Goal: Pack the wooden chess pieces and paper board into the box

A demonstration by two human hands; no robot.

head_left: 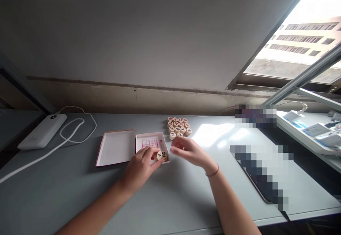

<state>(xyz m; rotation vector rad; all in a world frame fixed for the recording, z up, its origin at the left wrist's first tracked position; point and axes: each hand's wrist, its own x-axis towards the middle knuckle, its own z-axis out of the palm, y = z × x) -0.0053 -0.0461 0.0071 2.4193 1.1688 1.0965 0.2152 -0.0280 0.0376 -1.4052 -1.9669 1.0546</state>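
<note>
My left hand (144,162) is closed with thumb and fingers round a round wooden Chinese chess piece (159,155), over the near right corner of a shallow white box (167,143). Right beside it shows a second piece (163,154) with a black character; I cannot tell whether it is held too or lies in the box. A sheet with a pink grid (149,143) lies in the box. My right hand (190,151) hovers just right of the box, thumb and fingers apart, nothing visible in it. Behind it stand stacked chess pieces (178,124) in rows.
The box lid (118,146) lies left of the box, inside up. Farther left are a white power bank (44,132) and a white cable (48,154). A dark flat object (253,178), partly pixelated, lies at right. A wall (133,100) bounds the desk behind.
</note>
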